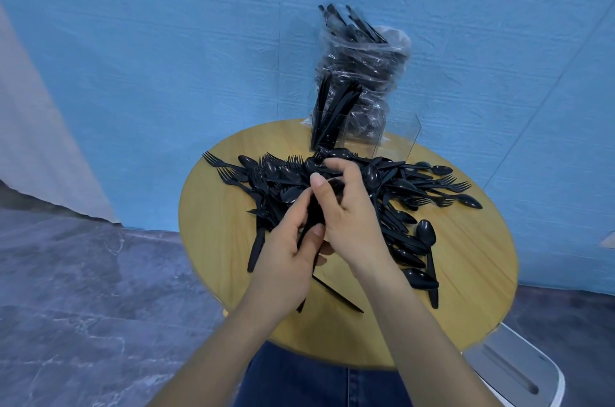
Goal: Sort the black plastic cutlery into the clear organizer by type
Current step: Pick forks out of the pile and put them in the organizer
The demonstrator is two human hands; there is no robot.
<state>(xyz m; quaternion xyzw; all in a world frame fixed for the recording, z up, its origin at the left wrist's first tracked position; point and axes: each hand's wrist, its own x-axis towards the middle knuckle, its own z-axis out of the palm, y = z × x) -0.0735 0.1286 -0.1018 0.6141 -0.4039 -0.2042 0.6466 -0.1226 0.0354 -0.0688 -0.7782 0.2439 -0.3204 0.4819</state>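
Right in the gathering stage here. Left hand point(286, 253) has its fingers curled round a bunch of black cutlery handles point(312, 216), and the right hand point(346, 207) is pinching at the top of that same bunch, probably adding or straightening a piece. Can't tell the type. Loose pile of forks and spoons point(392, 193) covers the middle of the round worktop point(219, 240). Clear organizer point(349, 127) sits at the far edge, knives already upright in its left compartment. Next move: carry the bunch over, drop into the matching slot.
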